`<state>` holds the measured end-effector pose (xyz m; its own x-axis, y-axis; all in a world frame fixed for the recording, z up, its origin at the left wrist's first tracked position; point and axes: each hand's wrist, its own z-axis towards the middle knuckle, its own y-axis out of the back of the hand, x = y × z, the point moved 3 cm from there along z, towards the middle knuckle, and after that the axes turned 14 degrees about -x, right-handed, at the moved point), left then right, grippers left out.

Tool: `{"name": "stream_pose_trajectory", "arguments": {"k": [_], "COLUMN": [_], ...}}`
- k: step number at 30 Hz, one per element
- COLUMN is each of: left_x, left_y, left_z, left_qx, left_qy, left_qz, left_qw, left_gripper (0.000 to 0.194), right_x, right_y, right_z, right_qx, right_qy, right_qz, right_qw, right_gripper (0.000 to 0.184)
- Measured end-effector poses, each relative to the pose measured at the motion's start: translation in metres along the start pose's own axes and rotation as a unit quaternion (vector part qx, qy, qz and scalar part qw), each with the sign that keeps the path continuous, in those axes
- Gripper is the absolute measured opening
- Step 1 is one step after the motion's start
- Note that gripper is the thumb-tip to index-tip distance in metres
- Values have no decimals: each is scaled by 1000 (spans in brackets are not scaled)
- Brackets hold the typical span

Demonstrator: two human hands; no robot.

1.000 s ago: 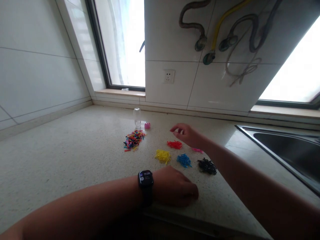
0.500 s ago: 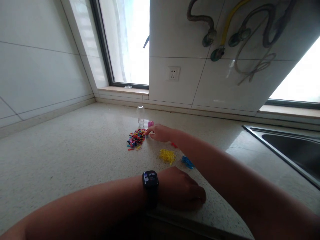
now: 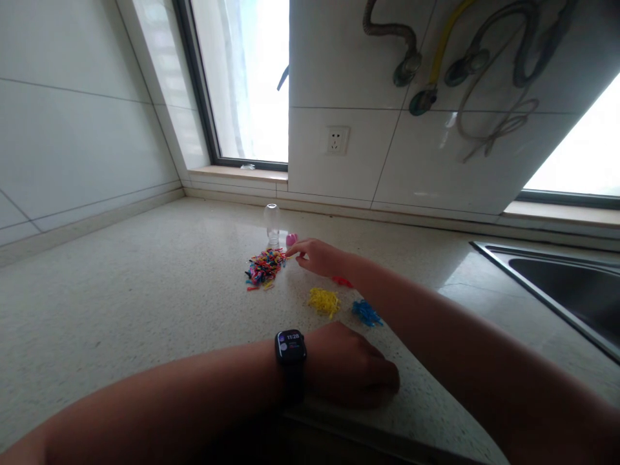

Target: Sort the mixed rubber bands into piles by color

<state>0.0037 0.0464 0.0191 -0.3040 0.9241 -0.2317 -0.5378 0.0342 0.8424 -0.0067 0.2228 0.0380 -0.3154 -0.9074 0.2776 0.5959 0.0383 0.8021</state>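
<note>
Multicoloured heap of thin bands (image 3: 265, 267): towards back edge of pale speckled surface (image 3: 145, 278). My right hand (image 3: 317, 256) shifted from red band pile (image 3: 343, 282) to heap's right side; work now there. Fingers bent, can't tell grip. Left hand (image 3: 356, 367) curled near front edge, contents hidden.

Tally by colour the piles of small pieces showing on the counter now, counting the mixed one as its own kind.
Multicoloured loose heap: 1
Yellow tangled pile: 1
Red pile, partly hidden: 1
Blue tangled pile: 1
Total: 4
</note>
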Motion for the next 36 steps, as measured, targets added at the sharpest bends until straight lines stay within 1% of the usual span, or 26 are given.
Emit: {"name": "stream_pose_trajectory", "arguments": {"k": [3, 5, 7, 11, 13, 15, 17, 19, 22, 30, 36], "left_x": [0, 0, 1, 2, 2, 2, 1, 1, 0, -4, -4], "left_y": [0, -1, -1, -3, -3, -4, -3, -3, -2, -1, -1], "left_z": [0, 0, 0, -1, -1, -1, 0, 0, 1, 4, 4], "left_qx": [10, 15, 17, 19, 15, 14, 16, 19, 22, 14, 21], "left_qy": [4, 6, 6, 5, 3, -1, 0, 0, 3, 8, 13], "left_qz": [-1, 0, 5, 13, 16, 15, 12, 4, -5, -11, -13], "left_qw": [1000, 1000, 1000, 1000, 1000, 1000, 1000, 1000, 1000, 1000, 1000], "left_gripper": [17, 17, 17, 18, 18, 17, 16, 16, 17, 12, 14], "right_x": [6, 11, 13, 10, 6, 1, -4, -7, -8, -13, -14], "right_y": [18, 35, 54, 92, 106, 114, 118, 117, 116, 116, 113], "right_z": [-14, -29, -47, -90, -112, -132, -147, -156, -161, -166, -166], "right_qx": [-29, -46, -67, -111, -134, -174, -217, -238, -239, -227, -225], "right_qy": [-11, -23, -47, -118, -159, -198, -236, -264, -280, -279, -286], "right_qz": [29, 44, 50, 64, 66, 70, 78, 90, 102, 135, 171], "right_qw": [999, 998, 995, 985, 976, 962, 944, 930, 924, 923, 916], "right_gripper": [37, 37, 33, 18, 16, 18, 20, 22, 23, 20, 22]}}
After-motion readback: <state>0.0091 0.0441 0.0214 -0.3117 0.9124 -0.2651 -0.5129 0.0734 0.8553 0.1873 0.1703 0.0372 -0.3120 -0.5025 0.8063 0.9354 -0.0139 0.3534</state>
